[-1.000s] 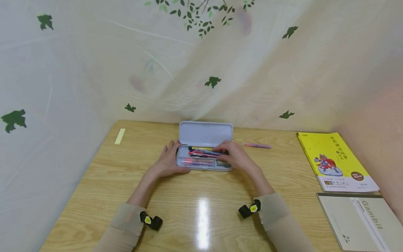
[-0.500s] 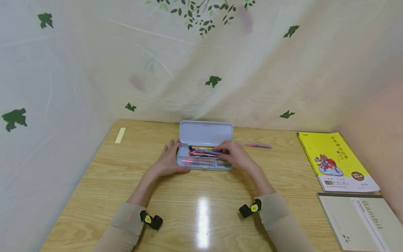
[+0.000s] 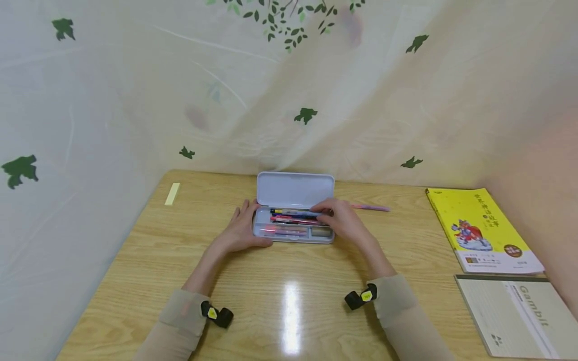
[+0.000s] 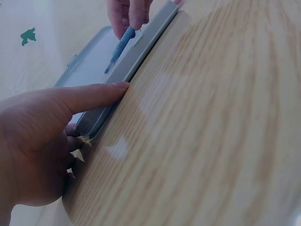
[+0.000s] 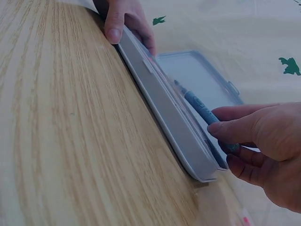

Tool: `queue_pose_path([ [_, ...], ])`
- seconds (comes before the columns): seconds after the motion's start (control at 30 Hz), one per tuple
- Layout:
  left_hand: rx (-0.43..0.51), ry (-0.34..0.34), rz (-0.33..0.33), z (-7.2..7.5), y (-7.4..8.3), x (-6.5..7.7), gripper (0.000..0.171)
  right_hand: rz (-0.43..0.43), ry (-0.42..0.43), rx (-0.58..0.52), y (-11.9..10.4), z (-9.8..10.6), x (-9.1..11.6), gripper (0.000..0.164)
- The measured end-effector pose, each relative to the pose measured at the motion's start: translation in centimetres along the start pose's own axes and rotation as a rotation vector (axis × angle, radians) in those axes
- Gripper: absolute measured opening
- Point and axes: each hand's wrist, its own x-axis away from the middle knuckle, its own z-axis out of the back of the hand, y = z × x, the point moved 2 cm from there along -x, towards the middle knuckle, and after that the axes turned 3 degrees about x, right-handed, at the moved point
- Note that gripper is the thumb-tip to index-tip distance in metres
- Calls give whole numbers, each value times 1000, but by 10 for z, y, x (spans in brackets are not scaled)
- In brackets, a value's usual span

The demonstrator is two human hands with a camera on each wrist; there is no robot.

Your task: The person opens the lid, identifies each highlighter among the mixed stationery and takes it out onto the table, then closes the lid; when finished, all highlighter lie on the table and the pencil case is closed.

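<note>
An open pale-blue pencil case (image 3: 295, 190) stands at the table's back edge, lid raised. My left hand (image 3: 239, 233) grips its left end, thumb (image 4: 101, 96) along the front wall and fingers behind the corner. Over the right part of the case, my right hand (image 3: 345, 220) pinches a blue pen (image 5: 202, 109) between thumb and fingers. That pen is slanted in the right wrist view, tip toward the left hand. Several pens, including a red one (image 3: 289, 219), lie in the tray behind a clear front compartment holding pink pens (image 3: 284, 230).
A pink-and-purple pen (image 3: 372, 207) lies right of the case. Farther right are a yellow book (image 3: 487, 210) and a grey notebook (image 3: 492, 316). A pale yellow strip (image 3: 172, 193) lies at the back left. A printed curtain (image 3: 253, 135) hangs right behind the table.
My right hand has shifted slightly back and to the right, with the blue pen now farther back over the tray. My left hand has stayed on the case.
</note>
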Motion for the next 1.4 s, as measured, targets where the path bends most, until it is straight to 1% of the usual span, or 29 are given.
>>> queue_pose_path([
  [0.17, -2, -2, -1, -1, -1, -1, 103, 23, 34, -47, 7, 10, 6, 22],
  [0.27, -13, -2, 3, -2, -1, -2, 105, 35, 73, -44, 16, 20, 12, 22],
  [0.43, -11, 3, 1, -1, -1, -2, 106, 16, 125, -9, 38, 38, 26, 21],
  [0.57, -4, -2, 4, -1, -2, -1, 109, -7, 138, 6, 57, 50, 36, 21],
  [0.7, 0, -5, 14, -1, -3, -1, 107, -21, 152, 37, 72, 61, 44, 23],
  [0.9, 6, -10, 19, -1, 1, 1, 104, -20, 178, 89, 90, 75, 58, 24],
  [1.13, 2, -6, 14, -1, 0, -1, 107, -16, 197, 120, 104, 84, 66, 25],
  [1.4, 8, -9, 27, -1, 2, 1, 107, -72, 177, 146, 106, 90, 68, 24],
])
